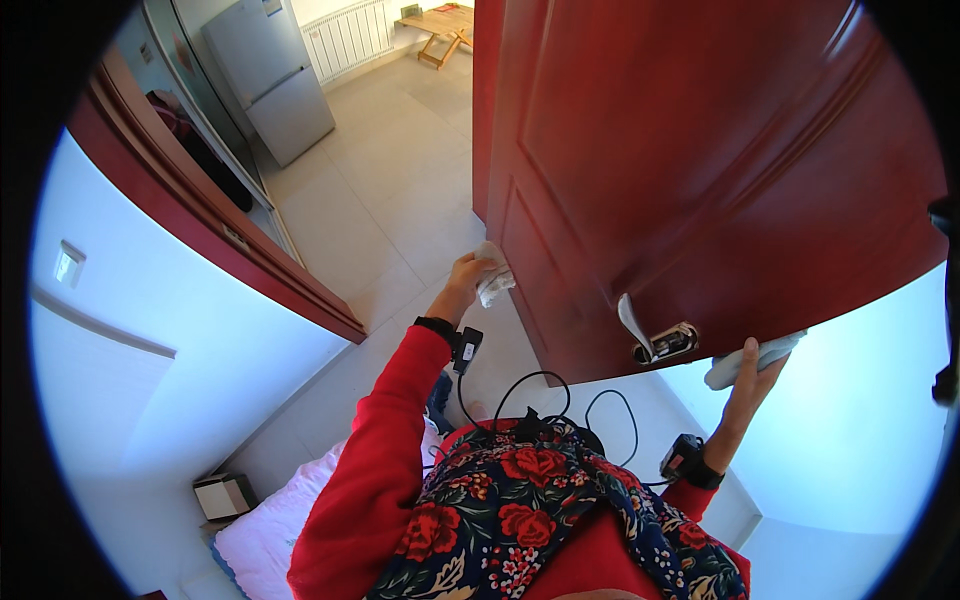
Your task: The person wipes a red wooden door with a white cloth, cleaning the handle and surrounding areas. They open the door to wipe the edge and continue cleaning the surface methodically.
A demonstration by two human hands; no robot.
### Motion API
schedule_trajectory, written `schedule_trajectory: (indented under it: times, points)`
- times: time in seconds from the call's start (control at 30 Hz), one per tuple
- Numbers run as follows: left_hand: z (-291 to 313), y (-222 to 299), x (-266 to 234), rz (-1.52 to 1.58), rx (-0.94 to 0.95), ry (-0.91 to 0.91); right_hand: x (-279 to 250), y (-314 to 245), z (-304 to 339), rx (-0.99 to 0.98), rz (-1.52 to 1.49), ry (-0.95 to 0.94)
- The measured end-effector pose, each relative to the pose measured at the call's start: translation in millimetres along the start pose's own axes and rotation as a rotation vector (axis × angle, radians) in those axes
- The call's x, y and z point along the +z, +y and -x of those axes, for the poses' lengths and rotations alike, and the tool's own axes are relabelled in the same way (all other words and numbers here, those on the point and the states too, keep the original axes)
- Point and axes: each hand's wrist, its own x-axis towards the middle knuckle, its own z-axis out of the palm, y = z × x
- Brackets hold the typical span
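Note:
A reddish-brown panelled door (pixel 680 170) stands ajar in front of me. My left hand (pixel 468 278) is closed around a pale, crumpled cloth (pixel 495 277), close by the lower panel on the door's left side. On the other side, my right hand (pixel 750 385) grips a folded grey cloth (pixel 730 368) at the door's free edge, thumb on top. Between the hands, the metal door handle (pixel 636 325) sticks out from its plate. Whether the left cloth touches the door I cannot tell.
A red-brown door frame (pixel 215 215) and white wall with a switch (pixel 69 264) run along the left. Past the doorway are a silver fridge (pixel 270 85), a radiator (pixel 347 40) and a small wooden table (pixel 437 28). Pink bedding (pixel 270 535) lies lower left. Black cables (pixel 515 385) hang before me.

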Motion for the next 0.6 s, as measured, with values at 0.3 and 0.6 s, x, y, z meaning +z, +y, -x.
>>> schedule_trajectory:
  times: [0.3,0.6]
  points:
    - [13,14,-79,0.068,0.105,0.017,7,-11,2,-0.050,-0.041,0.044]
    - [13,2,-118,0.063,0.072,0.147,13,-16,13,-0.025,-0.070,0.087]
